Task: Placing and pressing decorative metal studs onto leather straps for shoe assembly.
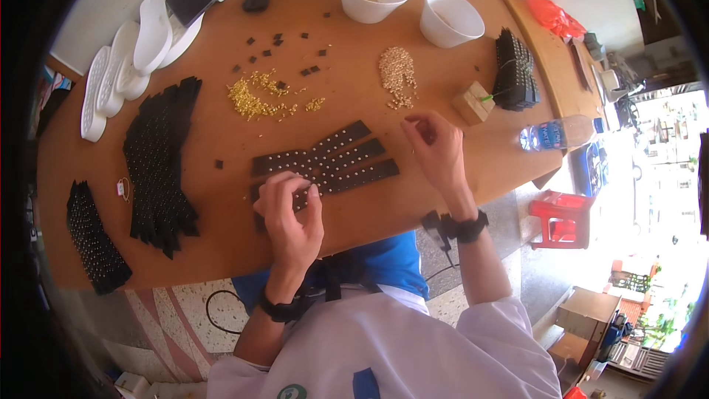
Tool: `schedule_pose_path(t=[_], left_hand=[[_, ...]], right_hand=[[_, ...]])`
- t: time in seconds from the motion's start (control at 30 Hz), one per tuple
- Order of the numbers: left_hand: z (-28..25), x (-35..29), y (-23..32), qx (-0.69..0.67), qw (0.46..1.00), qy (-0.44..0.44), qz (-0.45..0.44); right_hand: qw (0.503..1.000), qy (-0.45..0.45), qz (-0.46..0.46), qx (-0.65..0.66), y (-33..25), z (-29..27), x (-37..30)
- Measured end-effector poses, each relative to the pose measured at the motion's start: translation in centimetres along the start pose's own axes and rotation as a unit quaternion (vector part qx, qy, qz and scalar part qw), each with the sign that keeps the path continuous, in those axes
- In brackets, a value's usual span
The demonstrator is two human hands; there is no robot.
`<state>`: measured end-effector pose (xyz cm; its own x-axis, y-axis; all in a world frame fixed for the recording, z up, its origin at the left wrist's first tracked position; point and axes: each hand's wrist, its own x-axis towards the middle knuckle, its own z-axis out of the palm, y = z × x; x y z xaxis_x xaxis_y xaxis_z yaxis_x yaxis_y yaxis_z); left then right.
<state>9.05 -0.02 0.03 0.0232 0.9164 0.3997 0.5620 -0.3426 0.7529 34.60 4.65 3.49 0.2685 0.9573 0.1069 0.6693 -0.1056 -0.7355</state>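
Several black studded straps [347,155] lie fanned out on the brown table in front of me. My left hand [290,210] rests over their near left end, thumb and fingers curled in; whatever sits between its fingertips is too small to name. To the right of the straps, my right hand [437,144] is raised with its fingers pinched together, and I cannot make out what they hold. Beyond it lies a pile of small copper-coloured studs [397,72]. Gold-coloured studs [251,97] are scattered further left, near small black squares [278,37].
Stacks of black straps [162,162] and white shoe soles [111,77] line the left side. Two white bowls [373,7] stand at the back. At right are a wooden block [473,103], a strap bundle [515,70], a lying plastic bottle [557,134] and a red stool [561,219].
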Motion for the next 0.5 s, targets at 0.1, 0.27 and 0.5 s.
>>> schedule_pose_path(t=[0.1, 0.27, 0.5], left_hand=[[0.1, 0.0, -0.1, -0.005, 1.000, 0.001, -0.007], [0.0, -0.1, -0.1, 0.002, 1.000, 0.003, -0.005], [0.2, -0.1, -0.2, -0.006, 1.000, 0.009, -0.002]], right_hand=[[1.000, 0.003, -0.029, 0.002, 1.2, 0.1, 2.5], [1.000, -0.014, -0.021, -0.003, 2.0, 1.4, 3.7], [0.998, -0.019, -0.060, -0.032, 2.2, 1.7, 3.8]])
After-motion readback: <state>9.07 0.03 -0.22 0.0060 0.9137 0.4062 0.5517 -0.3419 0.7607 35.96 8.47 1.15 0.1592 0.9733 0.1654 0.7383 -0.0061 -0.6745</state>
